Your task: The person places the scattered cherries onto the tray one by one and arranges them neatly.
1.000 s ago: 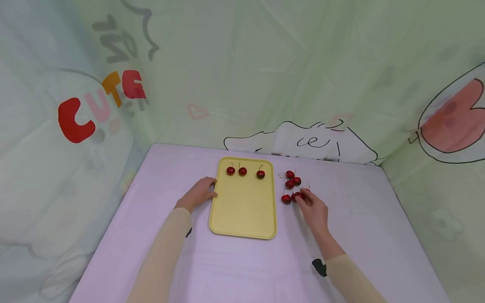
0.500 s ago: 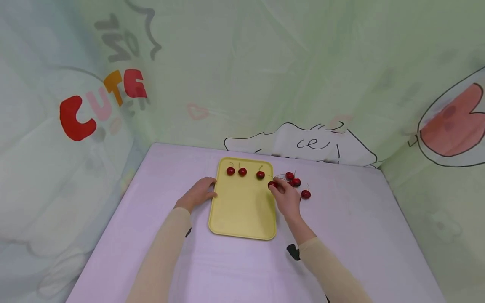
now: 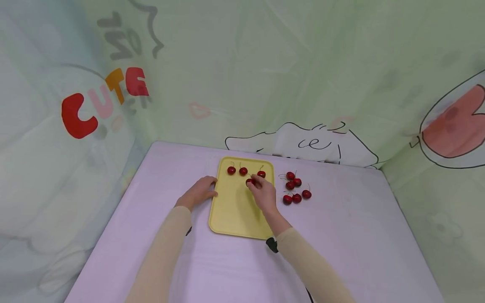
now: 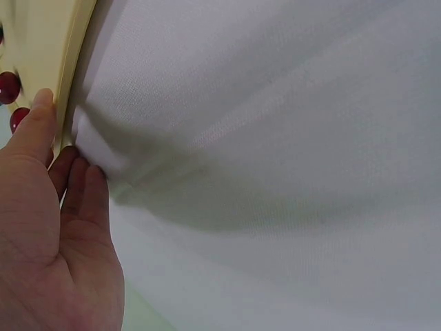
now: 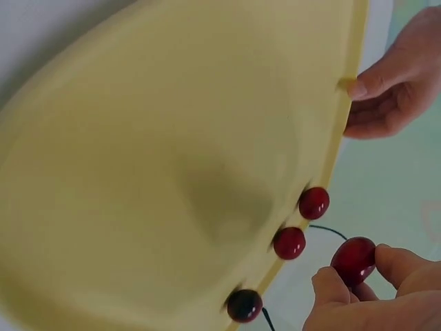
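A yellow tray [image 3: 242,214] lies on the table, with three red cherries in a row near its far edge; the left cherry [image 3: 231,170] and the middle cherry [image 3: 243,171] sit close together, the right cherry [image 3: 261,174] a little apart. My left hand [image 3: 198,192] grips the tray's left edge, thumb on the rim and fingers against its outer side in the left wrist view. Over the tray, my right hand [image 3: 265,195] pinches another cherry [image 5: 353,261] between thumb and fingers, its stem sticking out. That cherry is held above the tray floor, just nearer me than the row.
Several loose cherries [image 3: 297,198] with stems lie on the table right of the tray. The table's pale lilac cloth [image 3: 360,235] spreads around it. Printed curtains [image 3: 242,84] stand behind and at both sides.
My right hand has picked a cherry from the loose group and carried it left, across the tray's right rim to over its middle. The left hand stays on the tray edge.
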Motion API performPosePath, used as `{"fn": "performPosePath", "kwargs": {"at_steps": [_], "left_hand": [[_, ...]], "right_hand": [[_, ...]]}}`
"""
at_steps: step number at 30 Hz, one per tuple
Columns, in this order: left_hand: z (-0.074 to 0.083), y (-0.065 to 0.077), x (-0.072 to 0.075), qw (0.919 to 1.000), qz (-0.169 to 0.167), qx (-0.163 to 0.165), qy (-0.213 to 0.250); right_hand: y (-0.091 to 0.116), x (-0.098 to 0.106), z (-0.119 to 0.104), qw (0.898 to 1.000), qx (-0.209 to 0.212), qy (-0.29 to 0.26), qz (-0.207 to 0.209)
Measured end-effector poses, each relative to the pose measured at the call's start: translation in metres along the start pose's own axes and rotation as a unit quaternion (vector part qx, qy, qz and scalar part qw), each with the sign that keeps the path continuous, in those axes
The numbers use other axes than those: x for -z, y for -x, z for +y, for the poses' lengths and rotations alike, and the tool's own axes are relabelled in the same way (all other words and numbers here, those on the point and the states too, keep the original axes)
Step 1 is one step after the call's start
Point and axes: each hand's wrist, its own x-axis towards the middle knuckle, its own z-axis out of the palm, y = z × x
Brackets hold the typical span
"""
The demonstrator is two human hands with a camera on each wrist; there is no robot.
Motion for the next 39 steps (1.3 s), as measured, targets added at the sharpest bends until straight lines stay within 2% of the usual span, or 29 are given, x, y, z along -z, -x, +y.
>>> {"fn": "performPosePath", "kwargs": {"at_steps": [10, 18, 22, 28, 35, 39], "left_hand": [[-0.001, -0.003, -0.001, 1.0, -0.002, 0.0, -0.001], [-0.002, -0.004, 0.0, 1.0, 0.0, -0.007, 0.001], [-0.002, -0.004, 0.0, 0.9996, 0.007, -0.027, -0.003], [0.0, -0.002, 0.002, 0.9987, 0.017, -0.048, -0.007], [0.002, 0.0, 0.003, 0.9995, 0.006, -0.028, -0.008], [0.002, 0.0, 0.003, 0.9995, 0.008, -0.029, -0.008]], "right_hand": [[-0.003, -0.039, -0.002, 1.0, 0.013, 0.002, -0.017], [-0.007, -0.059, -0.003, 0.999, 0.018, 0.02, -0.031], [-0.01, -0.068, -0.001, 0.999, 0.017, 0.026, -0.037], [-0.012, -0.078, 0.0, 0.999, 0.034, 0.035, -0.023], [-0.015, -0.087, 0.004, 0.996, 0.064, 0.059, -0.004], [-0.016, -0.089, 0.006, 0.995, 0.077, 0.067, 0.003]]}}
